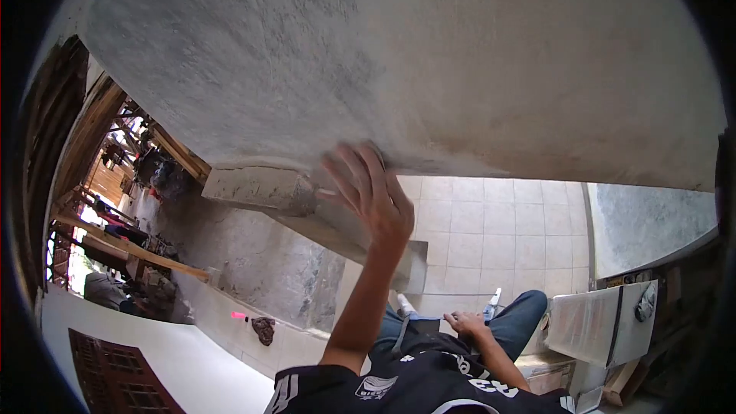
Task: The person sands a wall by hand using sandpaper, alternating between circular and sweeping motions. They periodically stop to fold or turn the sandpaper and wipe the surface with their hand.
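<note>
My left hand (pixel 377 201) is raised against a rough grey plastered wall (pixel 399 54). Its fingers are spread over a long cement-smeared plastering float (pixel 261 188), which it holds flat at the wall's lower edge. The float runs from the left down to the right behind the hand. My right hand (pixel 468 326) rests on my thigh, on blue jeans (pixel 521 314), with its fingers loosely apart and nothing in it. My black shirt (pixel 414 387) fills the bottom of the view.
A pale tiled floor (pixel 491 230) lies below the wall. A metal box (pixel 602 326) stands at the right. A pink item (pixel 239 315) and a brown rag (pixel 264 330) lie on a ledge. Wooden beams (pixel 115 241) and clutter are at the left.
</note>
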{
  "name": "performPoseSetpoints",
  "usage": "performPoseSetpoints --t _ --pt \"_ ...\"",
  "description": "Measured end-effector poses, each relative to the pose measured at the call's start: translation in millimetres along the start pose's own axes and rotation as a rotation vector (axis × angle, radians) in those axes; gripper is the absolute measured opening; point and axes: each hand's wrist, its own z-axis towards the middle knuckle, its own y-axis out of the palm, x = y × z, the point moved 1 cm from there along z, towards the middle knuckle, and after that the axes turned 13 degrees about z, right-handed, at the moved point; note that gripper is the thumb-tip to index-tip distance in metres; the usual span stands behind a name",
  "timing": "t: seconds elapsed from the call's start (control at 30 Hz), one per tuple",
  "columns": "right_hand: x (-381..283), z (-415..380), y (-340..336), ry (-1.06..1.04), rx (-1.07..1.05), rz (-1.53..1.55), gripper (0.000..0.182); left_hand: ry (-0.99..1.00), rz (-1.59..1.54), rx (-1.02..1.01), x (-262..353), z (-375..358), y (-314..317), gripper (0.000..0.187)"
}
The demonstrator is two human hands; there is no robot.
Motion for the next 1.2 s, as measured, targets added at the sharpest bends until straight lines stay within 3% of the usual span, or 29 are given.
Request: performPoseSetpoints --t 0.23,0.33,0.43,0.6,0.63,0.73,0.83,1.03,1.2 --pt "-5 -6 1 0.002 -0.008 -0.042 0.067 -0.019 0.052 0.095 9 84 -36 0.053" --pt "-8 -7 -5 0.004 0.02 0.016 0.068 -0.013 -0.035 0.032 1 34 -18 0.052" --pt "-13 -8 -9 -0.001 0.024 0.023 0.067 0.048 0.118 0.02 -8 2 -6 0.052" --pt "-6 -7 0 -0.03 0.053 -0.025 0.066 0.033 0.026 0.14 1 89 -35 0.053" --pt "12 10 13 -0.112 0.072 -0.072 0.065 0.037 0.003 0.168 1 94 -39 0.053" --pt "0 0 1 -0.046 0.057 -0.01 0.066 0.044 0.048 0.015 -3 45 -26 0.052" --pt "-13 -6 -7 0.0 0.074 -0.018 0.063 0.085 0.071 -0.005 -11 12 -12 0.052" --pt "-6 -6 4 0.031 0.051 -0.042 0.063 0.051 0.028 0.162 3 96 -36 0.053" --pt "-7 -6 -3 -0.001 0.096 -0.02 0.063 0.112 0.087 0.01 2 9 -11 0.053"
